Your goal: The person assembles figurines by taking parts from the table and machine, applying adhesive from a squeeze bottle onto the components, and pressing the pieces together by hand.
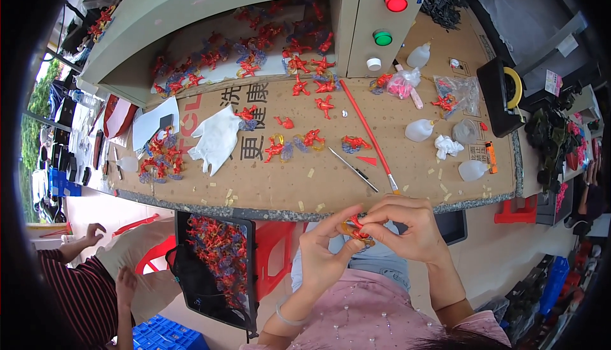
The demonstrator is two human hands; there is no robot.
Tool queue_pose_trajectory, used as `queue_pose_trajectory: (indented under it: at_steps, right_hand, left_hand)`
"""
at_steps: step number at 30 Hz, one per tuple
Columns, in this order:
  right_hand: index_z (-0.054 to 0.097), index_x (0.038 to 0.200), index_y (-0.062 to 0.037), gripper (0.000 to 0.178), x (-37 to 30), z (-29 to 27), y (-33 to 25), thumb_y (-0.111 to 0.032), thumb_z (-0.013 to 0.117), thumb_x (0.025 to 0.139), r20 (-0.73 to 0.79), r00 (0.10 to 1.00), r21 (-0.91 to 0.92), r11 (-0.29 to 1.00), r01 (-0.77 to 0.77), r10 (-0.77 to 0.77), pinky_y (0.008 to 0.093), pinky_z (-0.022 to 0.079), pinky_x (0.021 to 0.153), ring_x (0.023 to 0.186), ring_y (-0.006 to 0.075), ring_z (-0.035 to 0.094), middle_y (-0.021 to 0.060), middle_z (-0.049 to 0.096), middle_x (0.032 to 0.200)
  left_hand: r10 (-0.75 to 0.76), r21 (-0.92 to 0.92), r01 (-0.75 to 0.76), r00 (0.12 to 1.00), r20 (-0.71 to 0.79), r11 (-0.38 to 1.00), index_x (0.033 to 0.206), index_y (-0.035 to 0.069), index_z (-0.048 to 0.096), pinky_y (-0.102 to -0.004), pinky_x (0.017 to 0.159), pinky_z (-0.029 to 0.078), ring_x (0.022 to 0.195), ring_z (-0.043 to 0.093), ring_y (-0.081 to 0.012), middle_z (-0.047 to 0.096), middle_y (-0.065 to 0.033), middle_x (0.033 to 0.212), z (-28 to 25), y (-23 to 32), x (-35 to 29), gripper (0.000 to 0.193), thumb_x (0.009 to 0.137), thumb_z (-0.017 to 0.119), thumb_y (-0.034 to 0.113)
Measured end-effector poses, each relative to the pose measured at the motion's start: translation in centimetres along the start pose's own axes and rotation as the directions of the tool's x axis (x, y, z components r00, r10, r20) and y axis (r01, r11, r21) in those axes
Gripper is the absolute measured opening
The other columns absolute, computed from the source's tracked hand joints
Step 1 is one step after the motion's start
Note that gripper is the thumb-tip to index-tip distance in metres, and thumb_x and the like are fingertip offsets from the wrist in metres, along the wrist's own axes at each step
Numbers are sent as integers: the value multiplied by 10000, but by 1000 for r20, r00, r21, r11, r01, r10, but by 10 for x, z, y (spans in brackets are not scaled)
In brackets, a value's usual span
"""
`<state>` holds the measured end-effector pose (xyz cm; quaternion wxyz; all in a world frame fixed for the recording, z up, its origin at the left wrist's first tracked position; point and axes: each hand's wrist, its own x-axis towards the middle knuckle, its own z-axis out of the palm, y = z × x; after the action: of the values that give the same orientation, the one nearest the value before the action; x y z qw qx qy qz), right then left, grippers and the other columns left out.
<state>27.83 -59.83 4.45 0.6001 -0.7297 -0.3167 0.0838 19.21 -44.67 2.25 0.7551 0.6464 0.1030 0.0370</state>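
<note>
Just off the table's front edge, my left hand and my right hand meet over a small red plastic figurine with yellow and dark translucent parts. The thumb and fingers of each hand pinch it from either side, so much of it is hidden. On the cardboard beyond lie a thin pointed metal tool, a red-handled brush and a small red triangular piece. Nearest of the similar figures is a red and purple figurine; several more lie to its left.
A grey machine with red and green buttons holds many figurines inside. Plastic squeeze bottles, crumpled tissue and a tape roll are at the right. A white glove lies left. Below stands a figurine-filled bin; another person sits beside it.
</note>
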Motion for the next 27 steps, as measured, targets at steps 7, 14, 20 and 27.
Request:
queue_pose_trajectory:
  at_steps: [7,14,20,27]
  right_hand:
    - [686,849,15,108,-1,0,7,38,700,744,14,1000,-7,1000,28,-28,289,496,603,696,192,620,82,658,782]
    - [686,845,14,119,1,3,11,45,706,732,0,999,-4,999,35,-35,283,490,596,695,188,618,78,651,782]
    - [684,839,15,119,3,5,10,42,710,726,0,1000,17,999,31,-31,284,489,595,689,186,618,77,651,779]
    - [688,841,10,120,2,4,9,37,713,727,-3,1000,-4,1000,23,-23,284,493,600,690,183,621,80,656,782]
  left_hand:
    - [126,247,-100,988,-91,964,1155,83,660,-289,823,419,771,541,-164,674,-71,864,1,-5,1,528,652,760,-40]
    - [195,380,-158,979,-62,911,1154,107,663,-291,808,422,757,512,-191,665,-79,841,-2,0,5,532,647,757,-25]
    - [194,405,-153,979,-61,901,1157,116,663,-291,805,422,752,493,-198,665,-78,840,-4,5,4,543,641,756,-28]
    - [135,305,-116,990,-43,945,1180,83,644,-286,825,423,793,564,-183,670,-91,860,-5,-3,3,540,663,756,-28]
